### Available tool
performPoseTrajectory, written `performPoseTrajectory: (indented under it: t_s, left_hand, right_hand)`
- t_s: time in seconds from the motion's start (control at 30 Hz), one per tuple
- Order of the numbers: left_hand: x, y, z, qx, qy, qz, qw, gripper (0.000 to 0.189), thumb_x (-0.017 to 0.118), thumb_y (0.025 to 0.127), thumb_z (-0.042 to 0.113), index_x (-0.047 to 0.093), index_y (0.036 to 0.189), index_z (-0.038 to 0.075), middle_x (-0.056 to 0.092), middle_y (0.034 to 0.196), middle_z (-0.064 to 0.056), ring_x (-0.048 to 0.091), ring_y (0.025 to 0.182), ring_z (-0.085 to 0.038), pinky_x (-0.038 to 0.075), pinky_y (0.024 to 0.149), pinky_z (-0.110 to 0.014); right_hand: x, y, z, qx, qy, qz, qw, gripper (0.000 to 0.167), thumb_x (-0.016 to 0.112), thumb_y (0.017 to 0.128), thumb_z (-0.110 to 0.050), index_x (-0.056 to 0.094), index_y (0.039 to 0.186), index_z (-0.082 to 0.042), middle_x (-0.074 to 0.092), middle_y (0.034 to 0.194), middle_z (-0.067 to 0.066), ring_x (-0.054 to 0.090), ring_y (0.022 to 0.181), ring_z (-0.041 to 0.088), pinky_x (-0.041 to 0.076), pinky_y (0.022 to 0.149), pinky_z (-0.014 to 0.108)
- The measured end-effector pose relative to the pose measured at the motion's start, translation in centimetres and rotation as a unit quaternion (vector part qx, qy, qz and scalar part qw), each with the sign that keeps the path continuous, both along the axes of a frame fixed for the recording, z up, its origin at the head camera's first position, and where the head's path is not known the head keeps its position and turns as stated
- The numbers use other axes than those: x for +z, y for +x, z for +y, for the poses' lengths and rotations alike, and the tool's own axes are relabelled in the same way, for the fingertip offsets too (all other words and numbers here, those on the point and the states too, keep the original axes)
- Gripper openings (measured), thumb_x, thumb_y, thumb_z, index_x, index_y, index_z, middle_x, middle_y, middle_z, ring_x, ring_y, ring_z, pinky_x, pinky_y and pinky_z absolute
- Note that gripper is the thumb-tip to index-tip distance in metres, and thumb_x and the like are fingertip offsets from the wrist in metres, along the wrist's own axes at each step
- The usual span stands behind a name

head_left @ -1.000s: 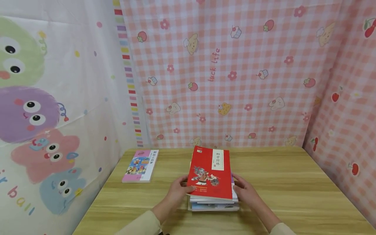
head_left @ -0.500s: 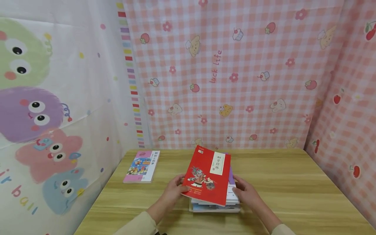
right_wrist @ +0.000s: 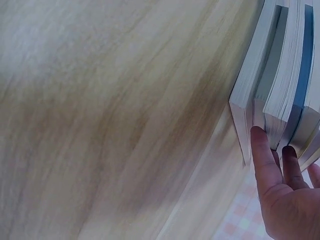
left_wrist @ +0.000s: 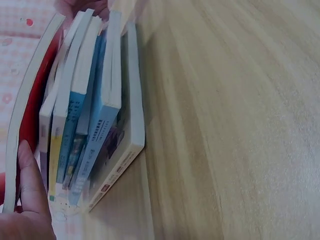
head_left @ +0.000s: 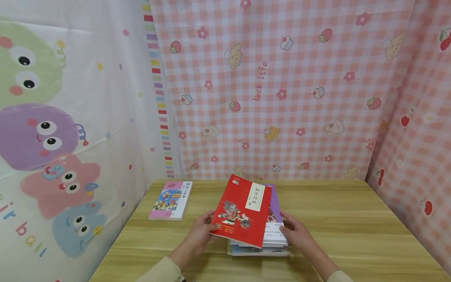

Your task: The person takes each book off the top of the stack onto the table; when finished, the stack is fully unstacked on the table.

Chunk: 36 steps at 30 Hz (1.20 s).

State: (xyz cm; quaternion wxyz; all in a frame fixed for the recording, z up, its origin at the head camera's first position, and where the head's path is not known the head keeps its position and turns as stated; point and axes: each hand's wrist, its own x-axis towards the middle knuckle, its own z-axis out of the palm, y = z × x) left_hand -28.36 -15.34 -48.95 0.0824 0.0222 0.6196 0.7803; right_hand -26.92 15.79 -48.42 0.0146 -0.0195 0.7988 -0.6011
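One red book (head_left: 243,213), pinched by the left hand (head_left: 201,232), tilts past the left edge of the stack (head_left: 275,235); the right hand (head_left: 296,232) rests loosely extended fingers against the stack's right side. Table (head_left: 345,219) extends well beyond, rightward. Counts: stack 1; pink book (head_left: 170,200) 1, near left table edge.

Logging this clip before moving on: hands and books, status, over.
Left hand gripping red rectangular paperback, overhanging left side of multicoloured paperback stack. Right hand touching stack's right side. No obstruction seen; pink-and-white paperback lies apart, left.

The head view looks forward and down; both closer wrist views share the book stack (left_wrist: 102,115).
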Motion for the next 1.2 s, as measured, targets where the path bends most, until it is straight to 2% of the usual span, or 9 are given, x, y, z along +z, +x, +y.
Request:
performPoseTrajectory:
  t_s: [0.3,0.53,0.73,0.97,1.2]
  left_hand:
    - [0.7,-0.5,-1.5,0.052,0.027,-0.008,0.9982,0.061,0.051,0.094,-0.009,0.029,0.15,-0.004,0.049,0.123,-0.019,0.064,0.092,-0.02,0.059,0.077,-0.033]
    - [1.6,-1.7,-3.4,0.103,0.031,-0.001,0.9942,0.059,0.049,0.096,-0.008,0.028,0.151,-0.004,0.045,0.131,-0.024,0.065,0.093,-0.02,0.06,0.076,-0.036]
    - [2.2,-3.0,-5.4,0.132,0.04,0.013,0.9904,0.06,0.049,0.095,-0.01,0.03,0.151,-0.002,0.047,0.125,-0.019,0.066,0.088,-0.017,0.06,0.07,-0.03]
    - [2.1,-4.4,-7.8,0.148,0.025,0.008,0.9886,0.06,0.045,0.097,-0.011,0.027,0.153,0.001,0.041,0.134,-0.023,0.064,0.09,-0.016,0.059,0.076,-0.034]
    - [1.4,-5.5,-9.2,0.167,-0.012,0.01,0.9859,0.06,0.047,0.096,-0.01,0.03,0.152,0.001,0.045,0.127,-0.022,0.066,0.081,-0.014,0.06,0.07,-0.033]
  right_hand:
    - [-0.2,-0.1,0.0,-0.002,-0.009,0.0,1.0,0.054,0.055,0.096,0.003,0.039,0.148,0.005,0.049,0.133,0.038,0.063,0.103,0.033,0.058,0.076,0.039]
    - [-0.4,-0.2,0.1,-0.003,-0.008,-0.002,1.0,0.054,0.055,0.096,0.002,0.039,0.148,0.004,0.049,0.134,0.038,0.063,0.105,0.034,0.058,0.076,0.04]
    - [-0.6,-0.4,0.1,-0.001,-0.006,-0.006,1.0,0.055,0.054,0.097,0.001,0.038,0.149,0.003,0.047,0.136,0.038,0.063,0.106,0.036,0.059,0.076,0.042]
    - [-0.6,-0.3,0.1,0.001,-0.016,-0.007,0.9998,0.055,0.054,0.097,0.002,0.037,0.149,0.003,0.046,0.136,0.039,0.063,0.105,0.036,0.059,0.074,0.042]
    - [-0.6,-0.4,0.1,-0.001,-0.016,-0.006,0.9998,0.055,0.054,0.096,0.002,0.038,0.149,0.003,0.046,0.136,0.039,0.063,0.104,0.035,0.059,0.073,0.042]
